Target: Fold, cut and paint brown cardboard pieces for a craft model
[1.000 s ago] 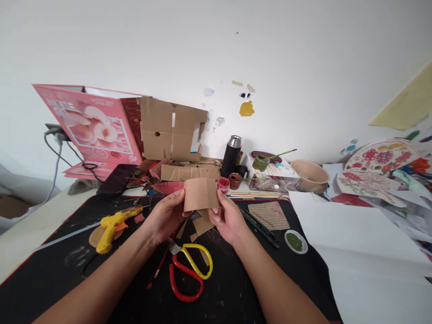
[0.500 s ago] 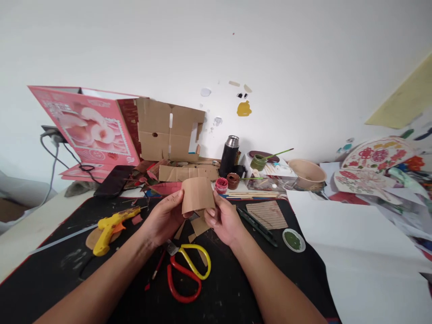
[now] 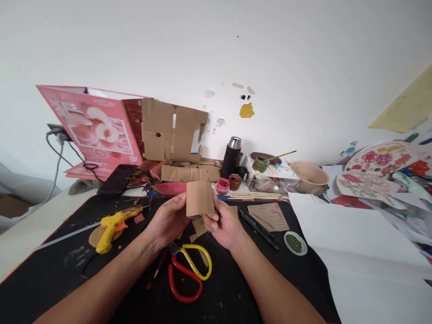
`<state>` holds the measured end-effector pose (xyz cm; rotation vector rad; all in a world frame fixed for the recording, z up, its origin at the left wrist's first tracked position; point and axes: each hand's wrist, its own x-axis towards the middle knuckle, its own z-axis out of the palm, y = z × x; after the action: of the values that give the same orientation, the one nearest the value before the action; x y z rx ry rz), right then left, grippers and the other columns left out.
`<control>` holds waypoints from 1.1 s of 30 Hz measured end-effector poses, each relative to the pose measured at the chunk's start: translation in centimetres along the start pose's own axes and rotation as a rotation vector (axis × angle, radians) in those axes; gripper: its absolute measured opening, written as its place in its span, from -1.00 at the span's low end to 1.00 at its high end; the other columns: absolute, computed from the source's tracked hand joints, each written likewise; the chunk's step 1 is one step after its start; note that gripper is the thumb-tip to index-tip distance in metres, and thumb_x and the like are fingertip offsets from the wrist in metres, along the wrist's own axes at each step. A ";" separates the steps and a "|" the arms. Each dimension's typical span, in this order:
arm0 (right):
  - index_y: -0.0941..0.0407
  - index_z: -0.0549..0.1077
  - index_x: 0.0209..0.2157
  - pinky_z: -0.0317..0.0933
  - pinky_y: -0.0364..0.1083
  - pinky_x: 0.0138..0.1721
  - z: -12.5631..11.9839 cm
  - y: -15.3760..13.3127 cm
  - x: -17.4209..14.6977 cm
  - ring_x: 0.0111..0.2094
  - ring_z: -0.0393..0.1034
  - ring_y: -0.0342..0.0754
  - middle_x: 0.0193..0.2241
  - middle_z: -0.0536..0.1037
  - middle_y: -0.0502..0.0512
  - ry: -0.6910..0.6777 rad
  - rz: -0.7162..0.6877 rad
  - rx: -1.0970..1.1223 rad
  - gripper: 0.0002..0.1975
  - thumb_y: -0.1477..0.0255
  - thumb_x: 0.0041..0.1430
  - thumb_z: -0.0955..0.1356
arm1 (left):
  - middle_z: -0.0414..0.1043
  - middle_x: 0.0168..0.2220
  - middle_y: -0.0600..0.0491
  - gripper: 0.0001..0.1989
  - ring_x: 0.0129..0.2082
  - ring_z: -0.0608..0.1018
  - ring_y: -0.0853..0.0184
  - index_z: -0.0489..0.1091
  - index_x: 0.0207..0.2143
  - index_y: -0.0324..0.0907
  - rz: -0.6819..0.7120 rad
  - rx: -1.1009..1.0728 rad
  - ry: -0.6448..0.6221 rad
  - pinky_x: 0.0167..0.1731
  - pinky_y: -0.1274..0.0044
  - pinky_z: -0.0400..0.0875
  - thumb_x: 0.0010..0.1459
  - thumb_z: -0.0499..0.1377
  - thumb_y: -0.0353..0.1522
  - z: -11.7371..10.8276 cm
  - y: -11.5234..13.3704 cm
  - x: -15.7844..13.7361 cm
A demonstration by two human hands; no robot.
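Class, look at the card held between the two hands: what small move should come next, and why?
Probably bend the cardboard piece slightly further, gently. The left hand and right hand hold it at opposite sides, and it looks slightly curved between them, while the scissors lie on the black mat, out of hand.

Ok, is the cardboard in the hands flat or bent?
Bent: the cardboard piece curves gently between the left hand and right hand, with lighter and darker bands running down its face.

My fingers [image 3: 211,217] grip matt, smooth cardboard [image 3: 200,199]. Below the cardboard: glossy scissor handles [image 3: 185,299]. Right of it: ribbed, matt board [image 3: 270,216].
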<state>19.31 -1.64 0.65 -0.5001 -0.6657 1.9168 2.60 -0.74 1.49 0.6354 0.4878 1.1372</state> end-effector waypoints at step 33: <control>0.07 0.30 -0.40 -0.23 -0.18 -0.65 -0.4 0.2 0.6 -0.73 0.01 -0.25 -0.70 0.26 -0.22 0.117 0.029 -0.068 -0.52 0.07 0.13 0.56 | 0.54 -0.42 -0.01 -0.64 -0.51 0.45 0.41 0.62 -0.27 -0.34 -0.003 0.088 -0.003 -0.48 0.58 0.37 0.04 0.53 -0.22 -0.1 0.3 0.1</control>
<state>19.16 -1.07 0.13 -0.6626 -0.6526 1.8811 2.39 -0.58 1.62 0.7125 0.5389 1.1161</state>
